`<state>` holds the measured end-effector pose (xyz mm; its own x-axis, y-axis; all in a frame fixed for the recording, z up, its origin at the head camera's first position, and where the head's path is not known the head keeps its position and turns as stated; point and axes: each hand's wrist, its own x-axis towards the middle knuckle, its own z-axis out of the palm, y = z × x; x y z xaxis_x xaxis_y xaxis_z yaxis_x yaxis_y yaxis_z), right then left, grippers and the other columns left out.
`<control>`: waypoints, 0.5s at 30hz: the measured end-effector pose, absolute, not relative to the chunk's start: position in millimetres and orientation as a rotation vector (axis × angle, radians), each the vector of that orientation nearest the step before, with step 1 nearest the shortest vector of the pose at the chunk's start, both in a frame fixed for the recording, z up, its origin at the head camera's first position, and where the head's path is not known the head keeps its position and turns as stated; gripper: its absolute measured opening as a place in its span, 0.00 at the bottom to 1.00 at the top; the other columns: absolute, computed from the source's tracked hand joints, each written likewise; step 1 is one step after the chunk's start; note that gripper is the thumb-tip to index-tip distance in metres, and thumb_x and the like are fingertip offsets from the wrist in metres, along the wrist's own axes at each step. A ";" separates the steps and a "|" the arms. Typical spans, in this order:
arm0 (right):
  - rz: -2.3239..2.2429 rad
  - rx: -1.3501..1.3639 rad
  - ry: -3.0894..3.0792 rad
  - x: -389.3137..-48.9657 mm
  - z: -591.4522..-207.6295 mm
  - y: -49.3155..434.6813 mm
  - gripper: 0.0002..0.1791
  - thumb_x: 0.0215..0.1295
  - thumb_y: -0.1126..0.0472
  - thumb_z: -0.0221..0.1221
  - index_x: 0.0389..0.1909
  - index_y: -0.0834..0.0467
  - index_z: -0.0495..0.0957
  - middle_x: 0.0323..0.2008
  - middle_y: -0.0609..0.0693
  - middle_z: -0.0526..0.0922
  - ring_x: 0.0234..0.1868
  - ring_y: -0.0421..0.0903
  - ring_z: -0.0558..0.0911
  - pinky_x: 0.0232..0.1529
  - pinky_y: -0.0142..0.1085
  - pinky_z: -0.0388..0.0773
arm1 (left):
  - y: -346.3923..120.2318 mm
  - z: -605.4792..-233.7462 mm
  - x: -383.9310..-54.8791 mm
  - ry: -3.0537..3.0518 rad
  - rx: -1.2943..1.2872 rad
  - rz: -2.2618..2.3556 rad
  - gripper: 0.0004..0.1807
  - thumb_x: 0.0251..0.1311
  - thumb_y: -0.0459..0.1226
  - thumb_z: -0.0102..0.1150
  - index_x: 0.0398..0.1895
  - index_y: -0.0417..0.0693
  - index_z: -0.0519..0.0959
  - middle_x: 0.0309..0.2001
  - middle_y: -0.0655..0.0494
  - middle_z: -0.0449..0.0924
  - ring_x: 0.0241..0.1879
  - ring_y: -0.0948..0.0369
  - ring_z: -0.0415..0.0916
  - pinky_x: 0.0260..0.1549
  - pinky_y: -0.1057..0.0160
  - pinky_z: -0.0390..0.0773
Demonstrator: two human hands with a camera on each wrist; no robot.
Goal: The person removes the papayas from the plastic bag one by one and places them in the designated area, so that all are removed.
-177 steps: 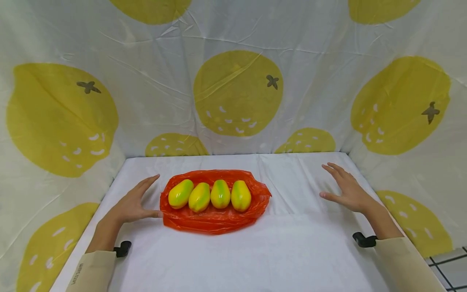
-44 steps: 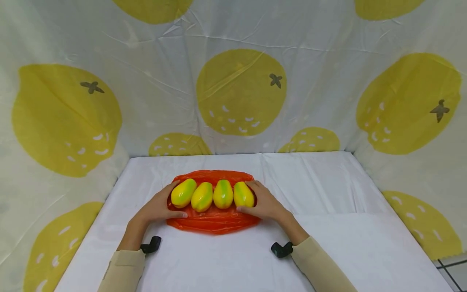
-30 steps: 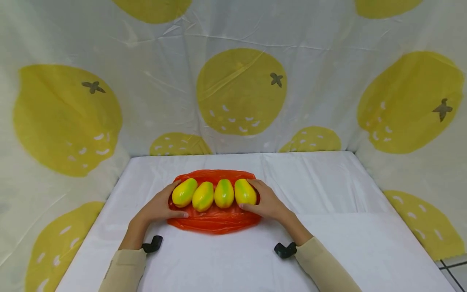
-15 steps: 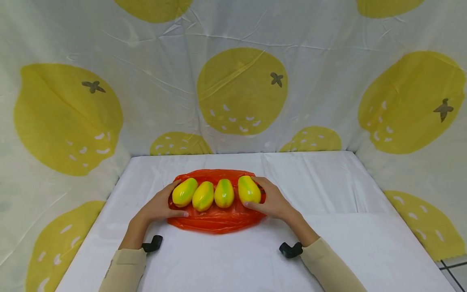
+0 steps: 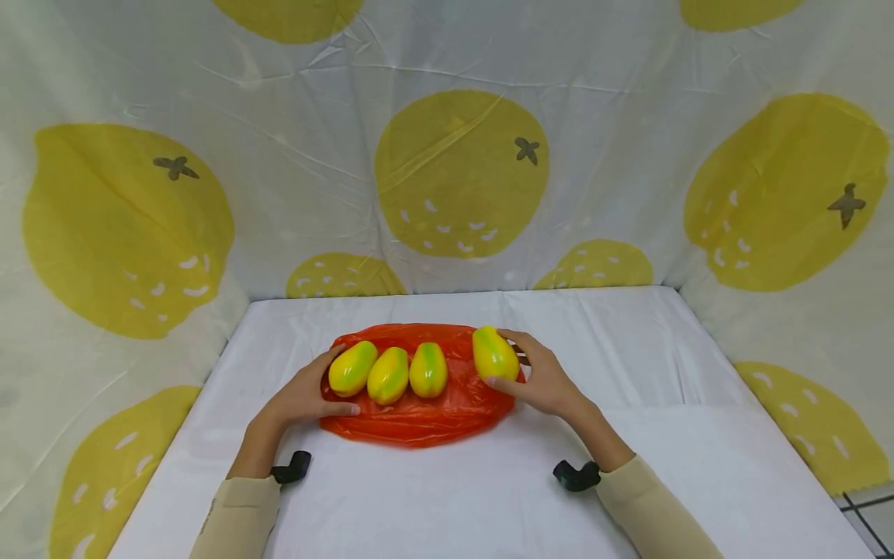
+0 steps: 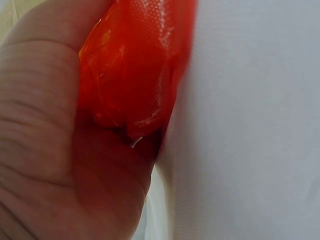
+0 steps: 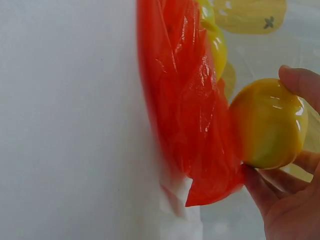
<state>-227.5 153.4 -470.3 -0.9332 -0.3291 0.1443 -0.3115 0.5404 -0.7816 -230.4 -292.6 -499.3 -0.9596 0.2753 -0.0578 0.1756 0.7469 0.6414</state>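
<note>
A red plastic bag (image 5: 426, 427) lies spread on the white-covered table, with a row of three glossy yellow-green papayas (image 5: 387, 376) on it. My left hand (image 5: 300, 396) grips the bag's left end beside the leftmost papaya (image 5: 352, 368); in the left wrist view the thumb lies over the crumpled red plastic (image 6: 135, 65). With thumb and fingers around it, my right hand (image 5: 548, 380) holds another papaya (image 5: 494, 354) at the bag's right end. The right wrist view has this papaya (image 7: 270, 125) raised beside the bag's edge (image 7: 200, 150).
White cloth (image 5: 433, 505) covers the table. Behind it and at both sides hangs a pale curtain (image 5: 300, 171) printed with large yellow lemons. Black wrist mounts (image 5: 576, 476) sit at both sleeves.
The right hand has come in from the right, taken the rightmost papaya, and moved it right and up, away from the others. The left hand has moved in to the bag's left end and stayed.
</note>
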 end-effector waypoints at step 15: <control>-1.393 -0.568 2.809 -224.8 -458.7 181.4 0.45 0.60 0.43 0.72 0.76 0.44 0.64 0.72 0.47 0.71 0.67 0.53 0.76 0.65 0.53 0.80 | -294.7 -503.5 -234.4 2.783 0.334 1.008 0.68 0.41 0.62 0.80 0.83 0.53 0.50 0.77 0.46 0.61 0.74 0.43 0.61 0.68 0.30 0.68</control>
<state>-224.8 181.4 -458.7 -0.9356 -0.2943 0.1952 -0.3336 0.5548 -0.7622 -234.4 -294.7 -503.5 -0.9618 0.2631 -0.0759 0.1535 0.7476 0.6462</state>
